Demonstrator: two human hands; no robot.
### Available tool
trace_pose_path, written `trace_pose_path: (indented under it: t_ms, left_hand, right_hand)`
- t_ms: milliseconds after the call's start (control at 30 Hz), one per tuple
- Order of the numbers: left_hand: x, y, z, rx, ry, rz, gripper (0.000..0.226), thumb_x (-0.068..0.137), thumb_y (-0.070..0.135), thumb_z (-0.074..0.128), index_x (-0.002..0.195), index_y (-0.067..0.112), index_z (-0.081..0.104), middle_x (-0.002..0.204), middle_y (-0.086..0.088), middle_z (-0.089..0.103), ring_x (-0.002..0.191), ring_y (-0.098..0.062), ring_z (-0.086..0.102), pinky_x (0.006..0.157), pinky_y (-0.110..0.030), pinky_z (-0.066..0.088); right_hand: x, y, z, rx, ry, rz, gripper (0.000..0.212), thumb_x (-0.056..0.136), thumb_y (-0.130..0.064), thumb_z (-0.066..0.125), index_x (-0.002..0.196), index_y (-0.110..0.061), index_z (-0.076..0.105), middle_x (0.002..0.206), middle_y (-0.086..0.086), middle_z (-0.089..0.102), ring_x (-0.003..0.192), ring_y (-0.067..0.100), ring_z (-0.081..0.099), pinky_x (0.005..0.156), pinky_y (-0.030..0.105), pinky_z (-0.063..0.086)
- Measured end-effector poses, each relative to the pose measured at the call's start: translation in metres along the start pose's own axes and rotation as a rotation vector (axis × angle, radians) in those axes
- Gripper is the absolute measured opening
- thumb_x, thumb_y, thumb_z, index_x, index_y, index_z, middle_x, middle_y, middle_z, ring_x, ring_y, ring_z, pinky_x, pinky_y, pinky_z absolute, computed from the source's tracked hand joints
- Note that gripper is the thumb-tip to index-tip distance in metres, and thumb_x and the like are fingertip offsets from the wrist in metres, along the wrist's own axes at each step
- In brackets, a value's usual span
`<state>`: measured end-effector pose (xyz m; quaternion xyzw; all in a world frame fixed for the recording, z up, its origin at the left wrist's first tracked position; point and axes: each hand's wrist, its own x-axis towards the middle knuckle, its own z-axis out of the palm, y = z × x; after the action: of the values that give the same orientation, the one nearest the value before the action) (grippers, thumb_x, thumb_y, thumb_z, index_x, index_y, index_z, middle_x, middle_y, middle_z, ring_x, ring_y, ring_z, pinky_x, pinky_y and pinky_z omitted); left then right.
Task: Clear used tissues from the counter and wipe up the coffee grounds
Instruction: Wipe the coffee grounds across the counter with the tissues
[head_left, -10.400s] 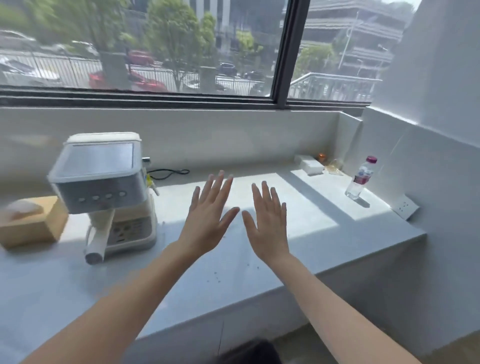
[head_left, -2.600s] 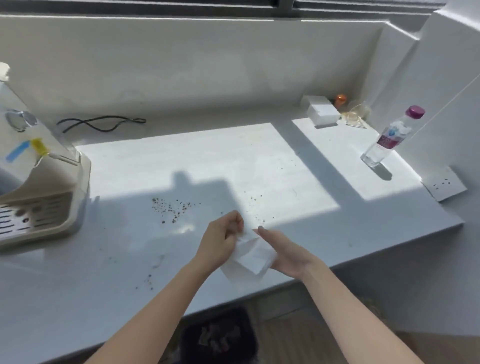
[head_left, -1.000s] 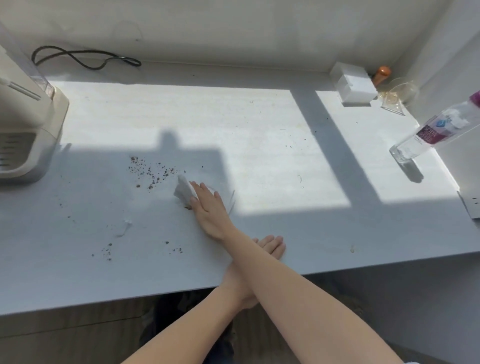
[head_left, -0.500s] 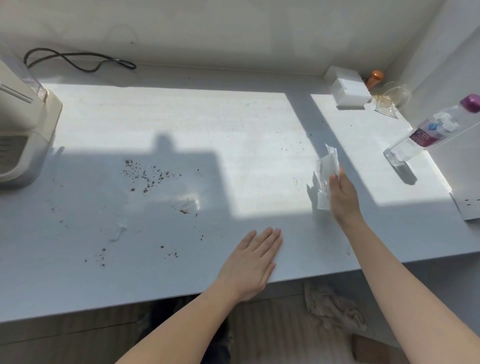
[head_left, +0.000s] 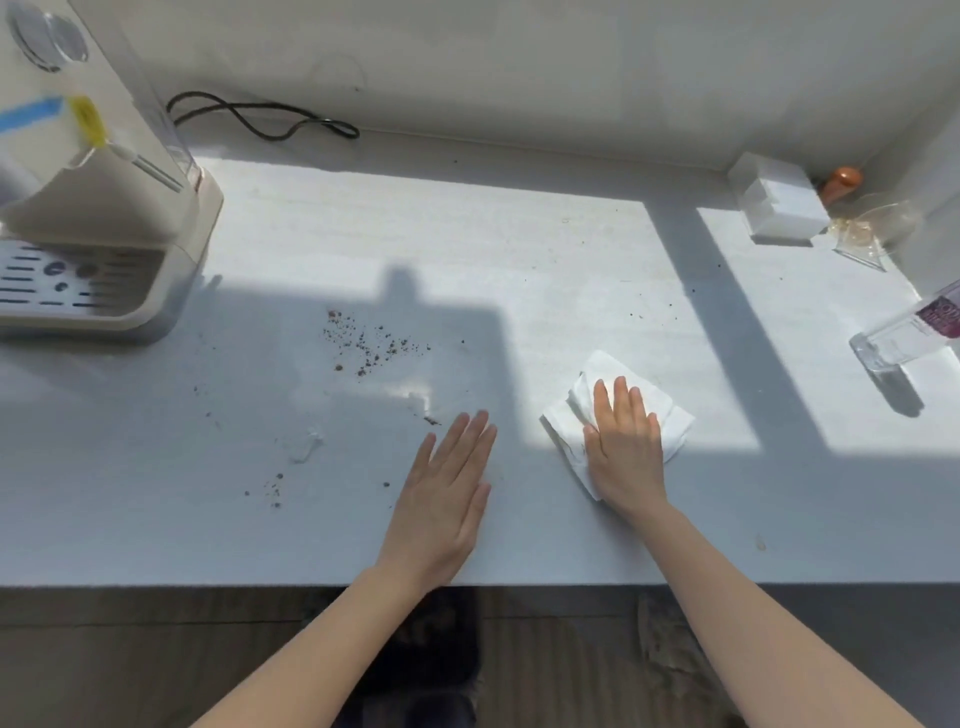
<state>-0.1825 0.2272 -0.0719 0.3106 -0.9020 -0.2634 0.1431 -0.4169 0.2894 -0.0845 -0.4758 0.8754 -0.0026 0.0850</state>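
Both bare forearms reach forward from the bottom edge, roughly parallel. The left hand (head_left: 444, 491) lies flat, palm down, fingers straight and close together, pointing forward and slightly right, thumb tucked along its side. The right hand (head_left: 623, 447) is also palm down and flat, fingers extended forward and slightly spread, pressing on a tissue (head_left: 670, 415). The two hands are near each other but apart.

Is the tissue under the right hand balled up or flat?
Flat: the tissue lies folded in layers on the counter, pressed under the right hand.
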Motion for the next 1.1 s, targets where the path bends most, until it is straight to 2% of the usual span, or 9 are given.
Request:
trace_pose_path:
  t_ms: [167,300,400,500,633,733,1000,1100]
  left_hand:
    - [-0.041,-0.102,-0.071,0.16,0.145,-0.336,0.059,0.094,0.035,0.011,0.149,0.015,0.015,0.157,0.006,0.01,0.145,-0.007,0.0,0.117,-0.029,-0.007]
    - [-0.065,-0.155,-0.103,0.238,0.226,-0.581,0.053,0.097,0.025,0.02,0.149,0.011,0.016,0.158,-0.001,0.012,0.145,-0.014,0.004,0.117,-0.039,-0.003]
    - [-0.069,-0.17,-0.107,0.225,0.235,-0.693,0.052,0.1,0.019,0.026,0.149,0.01,0.011,0.159,-0.004,0.008,0.146,-0.016,0.002,0.118,-0.04,-0.003]
    - [-0.067,-0.172,-0.103,0.265,0.221,-0.724,0.053,0.099,0.023,0.022,0.149,0.01,0.009,0.159,-0.003,0.006,0.146,-0.016,0.002,0.117,-0.038,-0.004]
    - [-0.067,-0.175,-0.101,0.293,0.211,-0.726,0.053,0.099,0.025,0.018,0.149,0.011,0.008,0.159,-0.002,0.006,0.146,-0.015,0.001,0.118,-0.038,-0.003]
    - [-0.067,-0.174,-0.101,0.277,0.216,-0.719,0.052,0.099,0.025,0.018,0.149,0.011,0.009,0.159,-0.002,0.006,0.146,-0.014,0.001,0.118,-0.037,-0.002]
    - [-0.067,-0.177,-0.101,0.251,0.235,-0.711,0.051,0.1,0.024,0.019,0.149,0.011,0.01,0.159,0.0,0.007,0.146,-0.013,0.0,0.118,-0.035,-0.002]
    - [-0.068,-0.178,-0.102,0.228,0.247,-0.709,0.051,0.1,0.023,0.02,0.148,0.011,0.012,0.159,0.0,0.009,0.146,-0.013,0.002,0.119,-0.035,0.0]
  right_hand:
    - [-0.003,-0.021,0.0,-0.019,0.015,-0.024,0.055,0.096,-0.02,0.04,0.147,-0.006,0.023,0.155,0.02,0.022,0.143,0.038,0.019,0.109,0.053,0.024]
    - [-0.004,-0.04,-0.001,0.012,0.028,-0.027,0.056,0.091,-0.024,0.033,0.142,-0.001,0.032,0.149,0.026,0.032,0.137,0.044,0.029,0.104,0.055,0.031]
    - [-0.004,-0.058,0.001,0.031,0.041,-0.045,0.053,0.095,-0.019,0.04,0.143,-0.001,0.03,0.151,0.026,0.028,0.139,0.043,0.026,0.106,0.056,0.028]
    - [-0.003,-0.08,0.005,0.045,0.053,-0.079,0.056,0.095,-0.018,0.044,0.146,-0.003,0.025,0.154,0.023,0.023,0.142,0.04,0.02,0.11,0.054,0.022]
    - [-0.003,-0.114,0.013,0.046,-0.011,-0.137,0.056,0.099,-0.027,0.029,0.15,-0.012,0.009,0.16,0.012,0.003,0.147,0.031,0.002,0.117,0.047,0.008]
    - [-0.006,-0.14,0.017,0.053,-0.042,-0.19,0.056,0.1,-0.031,0.022,0.15,-0.016,0.001,0.16,0.009,-0.004,0.148,0.026,-0.004,0.119,0.045,0.004]
    - [-0.022,-0.196,0.029,0.069,-0.055,-0.329,0.055,0.1,-0.035,0.016,0.15,-0.022,-0.004,0.16,0.004,-0.01,0.147,0.022,-0.012,0.118,0.041,-0.006]
    - [-0.02,-0.196,0.026,0.141,-0.062,-0.35,0.052,0.101,-0.033,0.02,0.15,-0.025,0.003,0.158,-0.005,-0.01,0.146,0.017,-0.011,0.118,0.038,-0.006]
